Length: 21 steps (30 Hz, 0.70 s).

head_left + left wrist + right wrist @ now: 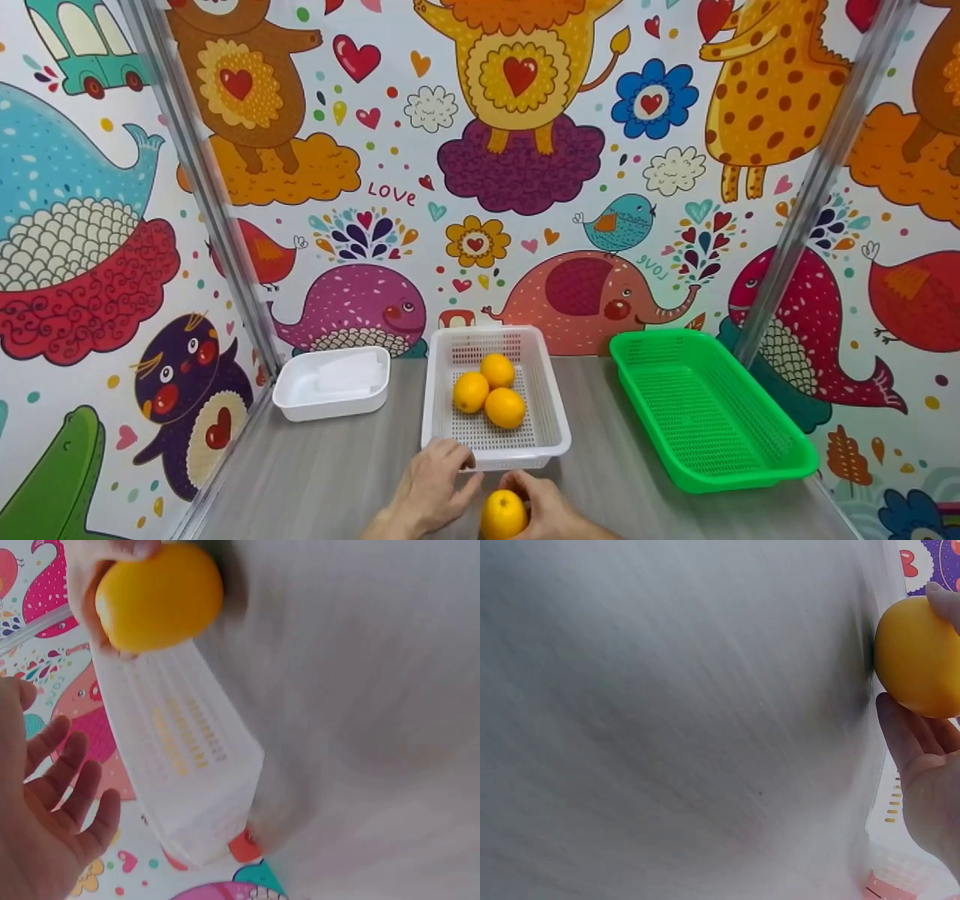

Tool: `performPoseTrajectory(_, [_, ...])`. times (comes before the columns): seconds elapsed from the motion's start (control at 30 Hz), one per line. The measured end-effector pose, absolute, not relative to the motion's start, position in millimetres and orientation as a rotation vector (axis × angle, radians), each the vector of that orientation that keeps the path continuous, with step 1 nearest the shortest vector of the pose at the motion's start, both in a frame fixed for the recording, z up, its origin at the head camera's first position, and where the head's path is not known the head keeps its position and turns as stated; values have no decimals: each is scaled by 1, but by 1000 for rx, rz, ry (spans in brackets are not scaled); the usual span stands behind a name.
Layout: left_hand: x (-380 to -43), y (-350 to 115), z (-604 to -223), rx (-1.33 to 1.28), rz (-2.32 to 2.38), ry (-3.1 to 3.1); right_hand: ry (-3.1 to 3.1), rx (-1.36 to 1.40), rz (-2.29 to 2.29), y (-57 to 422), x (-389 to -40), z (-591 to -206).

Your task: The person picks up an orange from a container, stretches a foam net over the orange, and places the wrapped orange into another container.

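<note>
1. The right hand (551,511) grips an orange (503,514) just in front of the white basket (521,454); the left hand (435,481) is relaxed, holding nothing.
2. If that grip slackens, the round orange might roll away; the nearby left hand could nudge the basket.
3. A white tub (331,408) and green basket (697,412) share the grey surface (315,469), beside cartoon-printed walls (409,161).

The left hand (431,486) extends forward, fingers loosely bent, while the right hand (550,508), partly hidden, appears curled.
</note>
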State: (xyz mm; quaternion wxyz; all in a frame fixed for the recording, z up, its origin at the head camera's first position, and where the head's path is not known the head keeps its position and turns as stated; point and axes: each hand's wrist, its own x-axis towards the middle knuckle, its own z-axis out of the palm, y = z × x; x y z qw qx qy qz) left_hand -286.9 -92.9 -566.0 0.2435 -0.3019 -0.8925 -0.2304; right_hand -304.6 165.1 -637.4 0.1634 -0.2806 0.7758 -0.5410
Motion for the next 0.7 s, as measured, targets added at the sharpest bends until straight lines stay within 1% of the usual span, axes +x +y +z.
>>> performPoseTrajectory(0.2, [-299, -106, -561, -695, -480, -2443, 2203, -781, -1542, 164, -305, -636])
performPoseTrajectory(0.43, [-313, -123, -563, -602, -442, -2398, 2199, -712, -1534, 164, -304, -634])
performPoseTrajectory(0.7, [-328, -147, -563, -524, -398, -2419, 2244, -810, -1510, 166, -305, -638])
